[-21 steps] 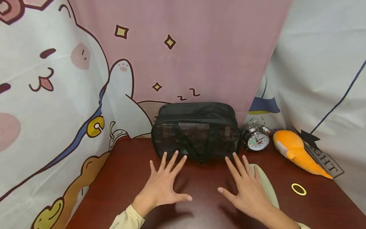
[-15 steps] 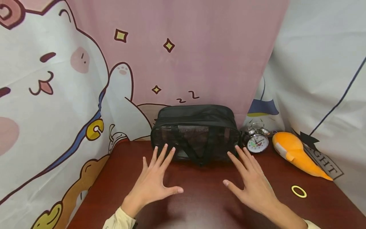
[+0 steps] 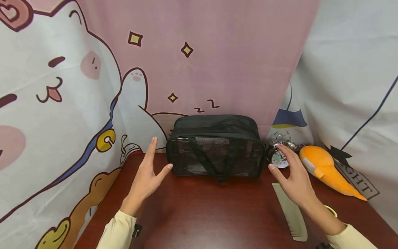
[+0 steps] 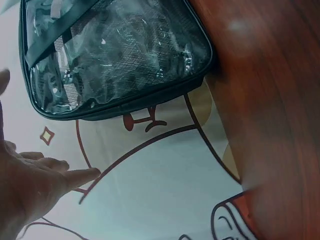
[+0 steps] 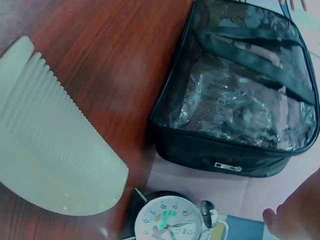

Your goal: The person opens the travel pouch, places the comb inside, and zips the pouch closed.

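A black bag (image 3: 217, 148) with a see-through front and a hanging strap stands at the back of the table. To its left, my left hand (image 3: 147, 178) is raised with fingers straight and thumb spread, holding nothing. My right hand (image 3: 295, 181) hovers to the bag's right, fingers extended and thumb apart, also holding nothing. It overlaps the silver twin-bell alarm clock (image 3: 280, 159) in the head view. Below that hand lies a pale green comb (image 3: 290, 216). The right wrist view shows the bag's zipper pull (image 5: 228, 167) on its side, with the clock (image 5: 168, 220) close by.
An orange plush toy (image 3: 326, 169) lies at the table's right edge. A yellow ring (image 3: 332, 210) is partly hidden behind the right forearm. Printed cloth walls (image 3: 236, 62) enclose the brown table (image 3: 199, 214) at the back and sides.
Both hands have moved apart, left hand to the left and right hand to the right. The comb, partly or mostly covered earlier, now shows. The bag stays in place.
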The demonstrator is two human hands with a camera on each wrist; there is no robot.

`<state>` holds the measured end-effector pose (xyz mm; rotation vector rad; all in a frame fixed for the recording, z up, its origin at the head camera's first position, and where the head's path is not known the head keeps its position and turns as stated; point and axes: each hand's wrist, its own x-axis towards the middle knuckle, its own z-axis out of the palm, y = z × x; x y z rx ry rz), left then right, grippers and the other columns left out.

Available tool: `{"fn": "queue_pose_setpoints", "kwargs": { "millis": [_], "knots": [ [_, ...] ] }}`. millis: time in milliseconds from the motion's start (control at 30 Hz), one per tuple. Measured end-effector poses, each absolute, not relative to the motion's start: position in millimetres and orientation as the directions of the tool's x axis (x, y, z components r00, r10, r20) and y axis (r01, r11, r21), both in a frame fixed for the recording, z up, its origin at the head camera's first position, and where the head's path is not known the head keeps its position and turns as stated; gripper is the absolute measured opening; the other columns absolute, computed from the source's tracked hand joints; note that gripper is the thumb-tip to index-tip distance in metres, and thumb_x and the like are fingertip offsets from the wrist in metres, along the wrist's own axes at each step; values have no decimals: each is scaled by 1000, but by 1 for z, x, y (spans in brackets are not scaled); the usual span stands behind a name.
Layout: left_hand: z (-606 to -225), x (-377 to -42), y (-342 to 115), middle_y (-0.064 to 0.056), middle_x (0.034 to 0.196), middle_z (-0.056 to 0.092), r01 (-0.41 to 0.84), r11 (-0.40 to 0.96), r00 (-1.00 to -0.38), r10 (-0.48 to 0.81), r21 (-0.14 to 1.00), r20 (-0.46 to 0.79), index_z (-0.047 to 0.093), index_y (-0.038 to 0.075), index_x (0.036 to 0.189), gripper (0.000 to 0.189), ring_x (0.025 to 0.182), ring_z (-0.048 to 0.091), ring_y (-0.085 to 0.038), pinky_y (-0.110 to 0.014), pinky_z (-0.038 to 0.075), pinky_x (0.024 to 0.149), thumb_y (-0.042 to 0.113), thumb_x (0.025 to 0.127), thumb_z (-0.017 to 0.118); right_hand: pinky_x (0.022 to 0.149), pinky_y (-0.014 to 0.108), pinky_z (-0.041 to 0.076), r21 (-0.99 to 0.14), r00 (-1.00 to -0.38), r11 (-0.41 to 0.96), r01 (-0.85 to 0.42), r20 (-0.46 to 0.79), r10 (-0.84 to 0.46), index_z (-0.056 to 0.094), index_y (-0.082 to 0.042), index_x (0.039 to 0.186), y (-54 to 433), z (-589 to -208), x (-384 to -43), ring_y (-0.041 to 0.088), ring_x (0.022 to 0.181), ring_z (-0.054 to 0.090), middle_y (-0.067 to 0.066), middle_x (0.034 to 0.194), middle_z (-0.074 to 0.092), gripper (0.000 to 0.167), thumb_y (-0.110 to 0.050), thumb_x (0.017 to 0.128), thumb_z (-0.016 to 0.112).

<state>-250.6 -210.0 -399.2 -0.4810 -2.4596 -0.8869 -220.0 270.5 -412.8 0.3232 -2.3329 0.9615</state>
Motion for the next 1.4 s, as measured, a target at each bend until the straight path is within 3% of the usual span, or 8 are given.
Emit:
{"fn": "queue_pose_setpoints", "kwargs": {
  "millis": [100, 267, 433, 667, 867, 1000, 1167, 1400],
  "knots": [
    [-399, -257, -212, 10, 179, 8, 472, 684, -828, 127, 556, 546, 2, 40, 170, 104, 165, 22, -28, -67, 30, 125, 45, 98, 76, 110, 16, 36, -582, -810, 710, -397, 586, 27, 39, -30, 164, 273, -414, -226, 38, 134, 52, 12, 167, 43, 72, -28, 101, 73],
    [-397, -269, -208, 7, 179, 14, 510, 642, -806, 124, 573, 578, 7, 37, 171, 100, 165, 24, -28, -65, 30, 126, 39, 99, 76, 103, 29, 43, -619, -849, 708, -340, 526, 52, 37, -34, 165, 275, -413, -234, 40, 134, 53, 11, 167, 43, 69, -35, 103, 69],
    [-396, -287, -207, 7, 176, 27, 547, 561, -783, 78, 622, 618, 20, 36, 170, 90, 162, 32, -24, -60, 38, 124, 32, 100, 76, 118, 23, 41, -763, -912, 592, -260, 396, 110, 34, -39, 166, 276, -409, -246, 35, 150, 45, 11, 170, 40, 63, -44, 108, 59],
    [-401, -311, -210, 5, 163, 51, 503, 282, -854, 19, 817, 520, 50, 33, 158, 61, 151, 49, -15, -27, 50, 114, 22, 102, 73, 100, 2, 43, -925, -942, 212, -315, 332, 51, 31, -10, 167, 275, -415, -269, -10, 132, 49, -1, 159, 49, 59, -35, 115, 44],
    [-408, -322, -208, -5, 152, 62, 503, 190, -859, -2, 843, 513, 64, 22, 148, 46, 141, 60, -12, -12, 51, 103, 19, 102, 72, 112, 15, 46, -985, -986, 65, -159, 155, -57, 22, -2, 168, 276, -415, -289, -10, 131, 50, 0, 159, 46, 61, -33, 117, 35],
    [-410, -326, -206, -4, 141, 71, 498, 211, -851, -69, 841, 521, 73, 23, 137, 36, 131, 65, -4, -13, 52, 101, 23, 101, 74, 97, 17, 54, -987, -997, 158, -11, -1, -76, 28, 1, 165, 272, -410, -303, -12, 110, 60, -15, 128, 63, 61, -35, 116, 38],
    [-415, -328, -204, -4, 134, 74, 505, 164, -845, -103, 847, 524, 77, 22, 131, 31, 126, 69, -6, -17, 54, 102, 22, 100, 76, 81, 24, 61, -969, -991, 242, 57, -84, -100, 47, 8, 146, 272, -409, -313, -5, 88, 66, -20, 95, 65, 49, -30, 114, 44],
    [-418, -323, -202, -2, 130, 77, 486, 161, -854, -122, 859, 506, 79, 23, 128, 30, 123, 71, -7, -19, 55, 101, 26, 98, 78, 65, 23, 52, -958, -983, 266, 110, -144, -113, 60, -19, 99, 279, -416, -318, 5, 74, 60, -14, 77, 59, 16, -20, 110, 48]
  ]
}}
